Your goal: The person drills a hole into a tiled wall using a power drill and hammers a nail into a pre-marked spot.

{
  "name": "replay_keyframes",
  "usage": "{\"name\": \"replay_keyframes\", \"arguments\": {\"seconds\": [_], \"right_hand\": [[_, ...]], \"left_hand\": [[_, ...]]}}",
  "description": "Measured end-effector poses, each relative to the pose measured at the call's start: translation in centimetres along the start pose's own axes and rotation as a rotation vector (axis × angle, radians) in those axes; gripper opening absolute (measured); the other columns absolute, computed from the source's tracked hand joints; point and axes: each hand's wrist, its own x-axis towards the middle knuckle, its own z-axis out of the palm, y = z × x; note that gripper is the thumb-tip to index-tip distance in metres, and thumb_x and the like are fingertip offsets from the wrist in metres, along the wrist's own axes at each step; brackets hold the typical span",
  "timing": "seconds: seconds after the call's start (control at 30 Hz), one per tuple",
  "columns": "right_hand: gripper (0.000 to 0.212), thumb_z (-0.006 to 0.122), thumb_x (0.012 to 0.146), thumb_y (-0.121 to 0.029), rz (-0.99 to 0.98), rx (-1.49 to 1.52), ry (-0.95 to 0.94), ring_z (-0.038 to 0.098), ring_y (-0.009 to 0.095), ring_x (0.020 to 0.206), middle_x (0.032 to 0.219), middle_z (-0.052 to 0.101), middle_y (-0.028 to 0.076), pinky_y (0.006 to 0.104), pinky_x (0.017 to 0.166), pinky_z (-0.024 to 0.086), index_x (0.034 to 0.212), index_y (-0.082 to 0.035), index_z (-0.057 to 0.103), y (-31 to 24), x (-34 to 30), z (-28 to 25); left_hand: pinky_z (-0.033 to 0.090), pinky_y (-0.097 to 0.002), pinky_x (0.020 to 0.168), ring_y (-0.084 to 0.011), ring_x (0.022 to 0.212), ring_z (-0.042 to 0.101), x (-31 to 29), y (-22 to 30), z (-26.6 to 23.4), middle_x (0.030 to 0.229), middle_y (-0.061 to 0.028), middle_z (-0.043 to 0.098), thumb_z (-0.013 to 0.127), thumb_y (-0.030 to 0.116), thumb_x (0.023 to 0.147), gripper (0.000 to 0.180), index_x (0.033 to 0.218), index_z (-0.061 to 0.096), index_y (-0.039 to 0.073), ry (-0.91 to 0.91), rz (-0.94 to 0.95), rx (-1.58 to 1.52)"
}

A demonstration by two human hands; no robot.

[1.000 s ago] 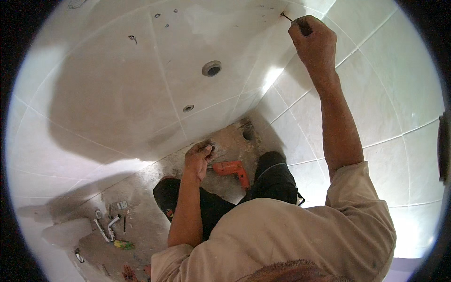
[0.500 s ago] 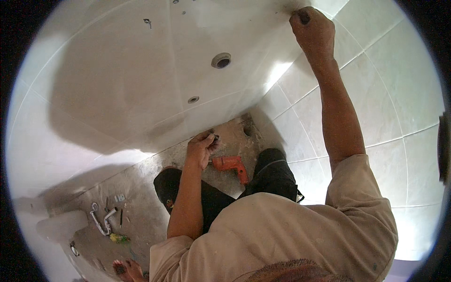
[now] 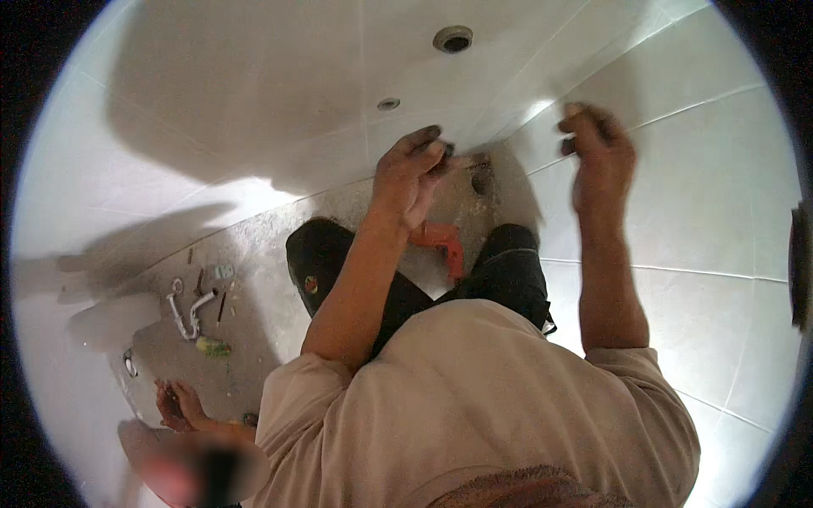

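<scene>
My left hand (image 3: 408, 178) is raised in front of the wall near the corner, its fingers closed on a small dark piece (image 3: 447, 151) whose kind I cannot make out. Level with it, to the right, my right hand (image 3: 601, 157) hangs in front of the tiled side wall with bent fingers. Motion smears those fingers, so whether they hold anything is unclear. An orange-red power drill (image 3: 446, 244) lies on the floor between my knees, partly covered by my left hand and wrist.
The wall ahead has a large round pipe opening (image 3: 453, 39) and a smaller fitting (image 3: 389, 104). A floor hole (image 3: 480, 181) sits in the corner. To the left lie a chrome drain pipe (image 3: 188, 317) and a yellow-green item (image 3: 212, 346). Another person's hand (image 3: 179, 405) shows at lower left.
My right hand has come down and back from high on the wall. My left hand has moved up and forward with the small dark piece. The view has tilted lower, and another person shows more.
</scene>
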Motion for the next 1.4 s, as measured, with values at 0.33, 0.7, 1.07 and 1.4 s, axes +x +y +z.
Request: {"name": "replay_keyframes", "arguments": {"seconds": [0.33,0.7,1.07,1.4], "right_hand": [[0.029,0.075,0.090,-0.022,0.486,0.459,-0.280,0.068,0.019,0.084,0.093,0.071,0.010,0.0321,0.078,0.055,0.104,0.003,0.072,3.2,-6.0,2.5],[0.020,0.073,0.093,-0.016,0.529,0.501,-0.346,0.070,0.021,0.091,0.096,0.072,0.011,0.0342,0.081,0.056,0.103,0.000,0.068,4.7,-6.1,2.1],[0.027,0.070,0.091,-0.020,0.562,0.566,-0.407,0.069,0.020,0.087,0.098,0.073,0.010,0.0327,0.081,0.055,0.106,0.002,0.072,5.8,-4.8,3.5],[0.027,0.069,0.092,-0.017,0.548,0.621,-0.401,0.071,0.023,0.094,0.104,0.073,0.013,0.0342,0.091,0.057,0.109,0.004,0.070,6.5,-4.8,3.4]], "left_hand": [[0.059,-0.0380,0.086,-0.0264,0.093,0.070,-2.1,-0.6,5.3,0.101,-0.0137,0.070,0.068,0.005,0.094,0.021,0.112,0.066,-0.005,-0.028,0.041,0.002],[0.059,-0.0340,0.080,-0.0229,0.084,0.070,-3.2,-1.0,6.1,0.094,-0.0159,0.071,0.075,-0.003,0.086,0.020,0.103,0.067,-0.010,0.040,0.187,0.160],[0.058,-0.0340,0.077,-0.0231,0.081,0.070,-1.8,-0.4,4.7,0.093,-0.0163,0.072,0.076,-0.001,0.086,0.020,0.101,0.067,-0.010,0.081,0.178,0.217],[0.058,-0.0335,0.075,-0.0219,0.078,0.070,-1.4,-0.7,4.7,0.089,-0.0147,0.072,0.077,0.000,0.085,0.019,0.099,0.067,-0.008,0.061,0.202,0.180]]}}
